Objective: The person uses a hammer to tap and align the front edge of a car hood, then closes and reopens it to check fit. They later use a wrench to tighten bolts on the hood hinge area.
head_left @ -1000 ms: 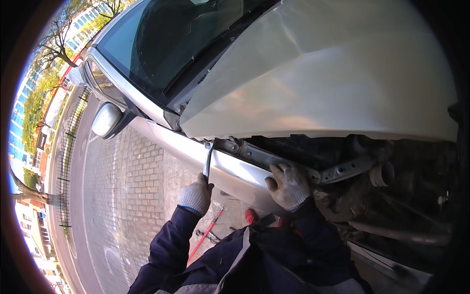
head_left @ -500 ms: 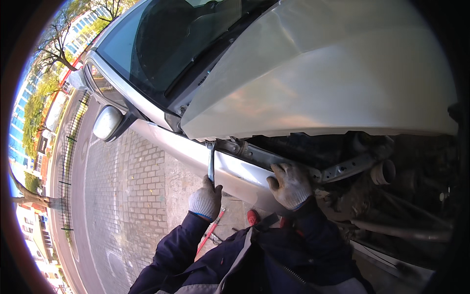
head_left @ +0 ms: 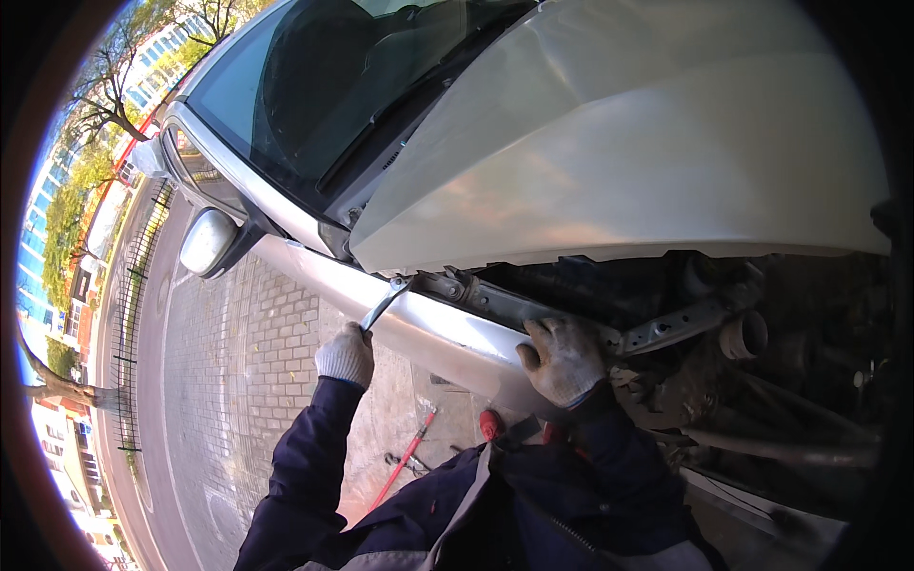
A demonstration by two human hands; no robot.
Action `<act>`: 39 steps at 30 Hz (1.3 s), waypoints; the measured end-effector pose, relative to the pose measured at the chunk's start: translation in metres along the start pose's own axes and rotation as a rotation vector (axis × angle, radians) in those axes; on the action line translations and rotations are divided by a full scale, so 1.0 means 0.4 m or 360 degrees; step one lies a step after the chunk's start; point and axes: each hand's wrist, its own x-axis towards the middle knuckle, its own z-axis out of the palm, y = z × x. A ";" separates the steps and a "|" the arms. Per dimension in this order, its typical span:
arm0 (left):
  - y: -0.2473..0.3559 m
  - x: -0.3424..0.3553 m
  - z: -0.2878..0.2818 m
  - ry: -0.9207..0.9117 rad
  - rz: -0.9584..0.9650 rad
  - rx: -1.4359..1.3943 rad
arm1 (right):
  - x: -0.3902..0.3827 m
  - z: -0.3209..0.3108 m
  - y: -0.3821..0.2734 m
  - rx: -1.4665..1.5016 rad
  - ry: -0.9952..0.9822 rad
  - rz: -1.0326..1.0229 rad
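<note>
My left hand [head_left: 345, 358], in a white knitted glove, is closed round the handle of a metal wrench [head_left: 385, 304]. The wrench slants up to the right, its head at the top edge of the car's silver fender [head_left: 457, 331], just below the hood [head_left: 619, 162]. What its head sits on is too small to make out. Farther right, my gloved right hand [head_left: 566, 360] grips the fender's upper edge, fingers over the rim and thumb on the outer side. A metal rail with holes [head_left: 514, 303] runs inside the fender.
The car's front end is stripped, baring a round pipe end [head_left: 745, 335] and dark bars at the right. A side mirror [head_left: 210, 240] juts out at the left. Below lie a red bar [head_left: 404, 459] and other tools on the pavement, beside my red shoe [head_left: 491, 423].
My left hand has swung left and a little up, turning the wrench from nearly upright to a slant. The right hand stays at the fender edge.
</note>
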 end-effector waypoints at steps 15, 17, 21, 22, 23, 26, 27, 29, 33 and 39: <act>-0.117 0.072 0.000 0.0335 0.0315 0.0211 | 0.004 -0.009 -0.005 0.0003 -0.0016 0.0044; -0.080 0.061 0.002 0.0208 0.0283 0.0049 | 0.004 -0.011 -0.005 0.0052 -0.0072 0.0071; 0.060 -0.066 0.001 -0.0201 0.0014 -0.0142 | 0.004 -0.014 -0.006 -0.0035 0.0000 0.0032; 0.095 -0.109 0.007 -0.0221 0.0049 -0.0276 | 0.004 -0.014 -0.008 0.0008 0.0005 0.0051; 0.121 -0.135 0.012 -0.0253 0.0059 -0.0365 | 0.004 -0.013 -0.009 0.0051 -0.0008 0.0067; 0.124 -0.142 0.018 -0.0321 0.0114 -0.0630 | 0.004 -0.008 -0.008 -0.0005 -0.0043 0.0057; 0.103 -0.123 0.016 -0.0329 0.0175 -0.0719 | 0.004 -0.007 -0.008 -0.0015 -0.0033 0.0054; 0.034 -0.066 0.004 -0.0277 0.0266 -0.0229 | 0.004 -0.005 -0.008 -0.0021 -0.0006 0.0032; -0.092 0.076 -0.047 0.0286 0.0389 0.0268 | 0.005 -0.009 -0.009 0.0035 0.0014 0.0032; 0.061 -0.041 -0.002 -0.0088 0.0053 -0.0226 | 0.006 -0.015 -0.009 0.0000 -0.0037 0.0076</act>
